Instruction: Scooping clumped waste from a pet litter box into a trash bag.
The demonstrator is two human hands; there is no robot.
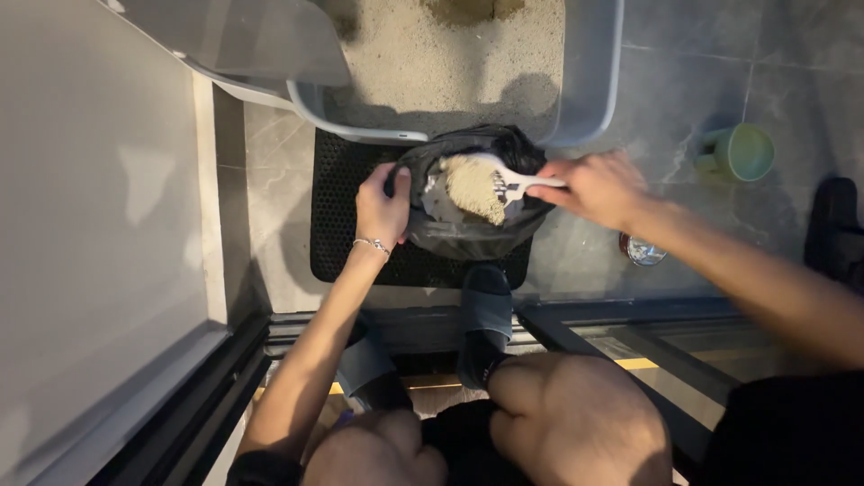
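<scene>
Gripping the scoop (504, 180) handle, right hand (589, 187) points it left over the bag (450, 229), left hand (382, 209) clutching the rim.

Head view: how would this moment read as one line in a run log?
left hand: holds black bag open | right hand: holds white scoop, litter clump over bag | litter box behind

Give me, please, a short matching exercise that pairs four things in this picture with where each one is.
Things:
1. white scoop
2. black bag
3. green cup
4. litter tray

Places:
A. on the floor tiles at far right
B. at the top of the view, behind the mat
C. in the right hand, loaded with litter
D. held open at its rim by the left hand

Pairs: 1-C, 2-D, 3-A, 4-B
</scene>
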